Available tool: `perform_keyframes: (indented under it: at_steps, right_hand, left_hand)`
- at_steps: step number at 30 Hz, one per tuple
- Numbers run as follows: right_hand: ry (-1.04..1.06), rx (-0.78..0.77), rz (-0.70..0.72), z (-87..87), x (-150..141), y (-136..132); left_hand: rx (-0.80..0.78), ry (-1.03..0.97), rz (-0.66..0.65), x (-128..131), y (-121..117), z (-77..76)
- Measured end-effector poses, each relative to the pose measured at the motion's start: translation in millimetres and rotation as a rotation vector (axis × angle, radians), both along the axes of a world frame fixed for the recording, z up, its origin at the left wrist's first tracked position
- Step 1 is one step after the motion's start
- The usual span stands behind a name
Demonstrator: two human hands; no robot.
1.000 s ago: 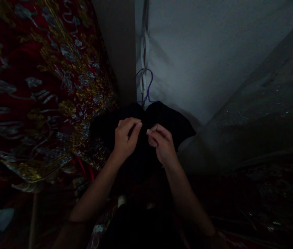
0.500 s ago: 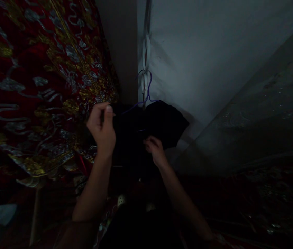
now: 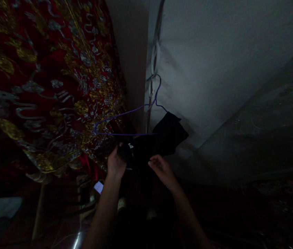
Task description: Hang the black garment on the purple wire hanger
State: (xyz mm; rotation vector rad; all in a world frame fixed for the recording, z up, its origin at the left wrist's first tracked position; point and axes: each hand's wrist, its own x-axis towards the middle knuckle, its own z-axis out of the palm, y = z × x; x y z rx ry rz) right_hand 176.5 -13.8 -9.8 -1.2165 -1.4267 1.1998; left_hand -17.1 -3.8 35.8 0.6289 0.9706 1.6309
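Observation:
A thin purple hanger (image 3: 125, 112) hangs by its hook from a white ring (image 3: 155, 60) near the wall corner. Its left arm is bare, while a black garment (image 3: 171, 133) drapes over its right end and sags below the lower bar. My left hand (image 3: 116, 162) is closed on the garment's left part, just under the bar, where a small pale tag shows. Lower right of it, my right hand (image 3: 160, 167) has its fingers curled and pinched against the dark cloth. What sort of garment it is cannot be made out in this dim light.
Close on the left hangs a red cloth (image 3: 58, 79) with gold and silver embroidery. A pale wall (image 3: 213, 52) stands behind and to the right. Below are a wooden post (image 3: 38, 211), a small lit pale rectangle (image 3: 99, 187) and light-coloured shoes (image 3: 121, 203).
The garment's left side has come off the hanger, baring its left arm and lower bar. My left hand has moved down and right, and my right hand slightly lower. The view has shifted.

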Motion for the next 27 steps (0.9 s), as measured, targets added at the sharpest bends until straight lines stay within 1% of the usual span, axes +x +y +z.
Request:
perform_keyframes:
  at_steps: [1, 2, 3, 5, 7, 8, 9, 10, 12, 14, 15, 16, 17, 19, 20, 21, 22, 23, 25, 27]
  right_hand:
    - [-0.034, 0.048, 0.025, 1.0, -1.0, -0.7]
    - [-0.049, 0.089, 0.069, 2.7, -2.8, -1.9]
    - [-0.044, 0.116, 0.127, 5.2, -4.7, -3.4]
    - [-0.002, 0.124, 0.222, 11.9, -6.0, -5.5]
    - [0.048, 0.098, 0.229, 20.7, -0.4, -4.8]
    - [0.064, 0.078, 0.211, 25.9, 5.6, -3.1]
    - [0.067, 0.053, 0.197, 31.9, 13.3, -0.6]
    - [0.058, 0.025, 0.205, 38.6, 22.5, 2.5]
    - [0.000, -0.042, 0.309, 54.6, 43.0, 9.9]
    - [-0.092, -0.055, 0.437, 73.9, 61.9, 18.7]
    - [-0.132, -0.020, 0.464, 84.1, 69.2, 23.9]
    - [-0.160, 0.052, 0.451, 94.1, 74.5, 30.1]
    - [-0.174, 0.158, 0.402, 103.1, 77.6, 37.6]
    - [-0.164, 0.417, 0.233, 115.5, 77.1, 56.9]
    - [-0.152, 0.526, 0.144, 117.8, 74.2, 68.5]
    - [-0.148, 0.598, 0.073, 117.2, 70.2, 80.7]
    - [-0.160, 0.623, 0.021, 113.8, 65.8, 92.9]
    - [-0.190, 0.601, -0.009, 108.2, 61.6, 104.3]
    - [-0.291, 0.486, -0.043, 93.8, 56.1, 121.7]
    - [-0.377, 0.417, -0.090, 81.4, 56.3, 129.8]
  left_hand:
    - [0.032, -0.022, -0.070, 12.6, -6.7, 5.5]
    - [0.081, 0.031, -0.139, 24.6, -13.3, 11.7]
    - [0.140, 0.150, -0.200, 35.5, -19.5, 17.9]
    - [0.260, 0.489, -0.264, 52.1, -30.0, 28.3]
    - [0.377, 0.774, -0.269, 60.1, -37.0, 32.6]
    - [0.420, 0.861, -0.275, 61.0, -39.3, 31.5]
    - [0.444, 0.913, -0.301, 60.4, -41.0, 28.1]
    - [0.450, 0.937, -0.358, 58.8, -42.5, 22.4]
    - [0.402, 0.915, -0.520, 53.7, -45.3, 6.0]
    - [0.289, 0.872, -0.675, 47.3, -48.5, -12.3]
    - [0.218, 0.875, -0.739, 43.7, -50.2, -20.3]
    - [0.150, 0.897, -0.806, 39.6, -51.8, -26.6]
    - [0.095, 0.940, -0.875, 34.9, -53.2, -30.9]
    - [0.026, 1.084, -0.986, 22.8, -54.4, -33.0]
    - [0.007, 1.177, -1.007, 15.0, -54.2, -31.1]
    - [-0.009, 1.279, -1.001, 6.1, -53.3, -27.5]
    - [-0.028, 1.382, -0.967, -4.0, -51.7, -22.5]
    - [-0.053, 1.476, -0.919, -15.1, -49.4, -16.5]
    - [-0.112, 1.616, -0.822, -38.5, -42.4, -1.9]
    - [-0.144, 1.688, -0.694, -60.1, -32.2, 14.8]
